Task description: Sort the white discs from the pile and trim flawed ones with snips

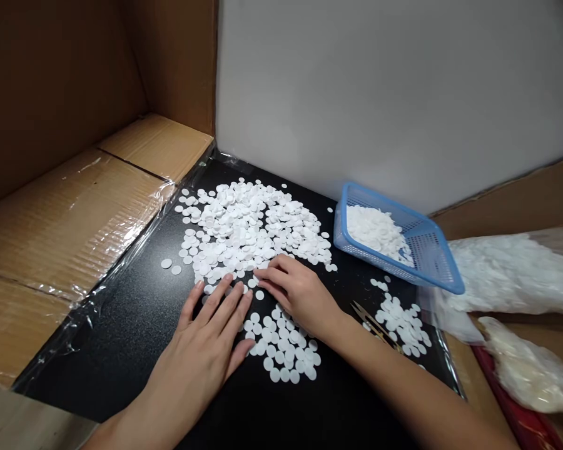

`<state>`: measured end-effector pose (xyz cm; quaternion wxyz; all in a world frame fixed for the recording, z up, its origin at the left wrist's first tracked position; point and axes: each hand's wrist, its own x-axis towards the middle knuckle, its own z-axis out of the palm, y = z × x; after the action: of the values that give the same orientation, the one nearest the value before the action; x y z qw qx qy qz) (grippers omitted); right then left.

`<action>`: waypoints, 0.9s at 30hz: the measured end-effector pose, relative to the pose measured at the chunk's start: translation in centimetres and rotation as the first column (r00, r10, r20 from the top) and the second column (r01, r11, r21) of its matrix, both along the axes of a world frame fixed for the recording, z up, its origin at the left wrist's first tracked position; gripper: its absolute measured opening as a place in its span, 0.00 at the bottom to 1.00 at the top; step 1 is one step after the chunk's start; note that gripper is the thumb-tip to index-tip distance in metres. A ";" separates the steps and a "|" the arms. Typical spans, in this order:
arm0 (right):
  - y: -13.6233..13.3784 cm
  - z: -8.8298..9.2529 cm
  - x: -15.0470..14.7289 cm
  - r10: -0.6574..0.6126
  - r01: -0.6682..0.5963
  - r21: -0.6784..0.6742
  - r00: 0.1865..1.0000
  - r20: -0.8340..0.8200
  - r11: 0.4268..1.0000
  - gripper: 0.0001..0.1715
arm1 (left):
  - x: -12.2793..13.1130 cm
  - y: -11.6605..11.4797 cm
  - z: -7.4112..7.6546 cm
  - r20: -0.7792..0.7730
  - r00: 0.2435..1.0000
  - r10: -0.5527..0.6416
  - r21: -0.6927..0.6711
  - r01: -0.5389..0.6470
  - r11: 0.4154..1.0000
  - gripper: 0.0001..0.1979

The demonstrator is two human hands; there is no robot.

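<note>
Hundreds of white discs (pixel 248 228) under my flat, spread, empty fingers (pixel 228 300) — featherlight, thin, slippery, I judge — best slid, not pinched.

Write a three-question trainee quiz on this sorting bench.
1. True or false: the blue basket is empty.
2. The left hand lies: A) flat on the black mat, B) inside the basket, C) on the plastic bag.
3. Which hand touches the near edge of the big pile of white discs?

Key: 1. False, it holds white discs. 2. A. 3. The right hand.
</note>
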<state>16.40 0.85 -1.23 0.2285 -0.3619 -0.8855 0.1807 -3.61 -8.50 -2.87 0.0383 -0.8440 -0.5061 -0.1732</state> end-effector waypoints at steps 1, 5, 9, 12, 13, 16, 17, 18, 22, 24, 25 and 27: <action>0.0 -0.1 -0.1 0.003 -0.003 0.007 1.000 0.005 1.000 0.10 | 0.0 0.0 0.0 0.010 1.000 0.005 -0.005 -0.005 1.000 0.21; -0.4 0.4 0.4 -0.088 0.083 -0.099 0.995 -0.050 0.992 0.06 | 0.0 0.1 0.2 0.007 1.000 0.002 -0.005 -0.002 1.000 0.21; -0.3 1.4 1.6 -0.230 0.221 -0.369 0.973 0.021 0.903 0.10 | 0.0 0.2 0.3 0.023 0.999 -0.023 0.007 0.022 1.000 0.23; 0.2 1.8 2.1 -0.246 0.275 -0.379 0.961 0.125 0.883 0.13 | 0.0 0.2 0.3 0.051 0.999 -0.013 -0.010 0.013 1.000 0.21; 0.3 1.7 2.1 -0.246 0.269 -0.327 0.963 0.112 0.906 0.11 | 0.0 0.2 0.3 0.054 0.998 -0.011 -0.018 0.012 1.000 0.20; 0.4 0.9 1.6 -0.134 0.135 -0.112 0.991 0.012 0.985 0.09 | -0.1 0.2 0.2 0.024 0.999 -0.028 -0.025 0.028 0.999 0.19; 0.5 0.5 1.4 -0.070 0.070 -0.054 0.998 0.001 0.996 0.12 | -0.1 0.2 0.2 0.004 0.999 -0.037 -0.021 0.037 0.999 0.20; 0.5 0.2 1.2 -0.017 0.017 -0.010 1.000 0.006 1.000 0.14 | -0.2 0.2 0.2 -0.012 0.999 -0.041 -0.017 0.041 0.999 0.21; 0.6 -0.7 0.8 0.030 -0.031 0.020 0.999 0.023 0.999 0.16 | -0.1 0.3 0.3 -0.029 0.999 -0.038 0.001 0.038 0.999 0.23; 0.7 -0.5 0.6 0.020 -0.020 -0.028 1.000 0.008 0.999 0.14 | -0.1 0.3 0.4 -0.020 0.999 -0.043 0.021 0.043 0.999 0.22; 0.7 -0.4 0.4 0.014 -0.014 -0.055 1.000 0.000 0.998 0.13 | 0.0 0.4 0.4 -0.008 0.999 -0.040 0.029 0.040 0.999 0.22; 0.8 0.0 0.1 0.004 -0.006 -0.111 1.000 -0.013 0.994 0.11 | 0.1 0.5 0.4 0.033 0.999 -0.029 0.040 0.028 0.999 0.21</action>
<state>16.46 1.66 -1.25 0.2132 -0.3706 -0.8736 0.2324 -3.49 -8.05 -2.47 0.0442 -0.8473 -0.4909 -0.1978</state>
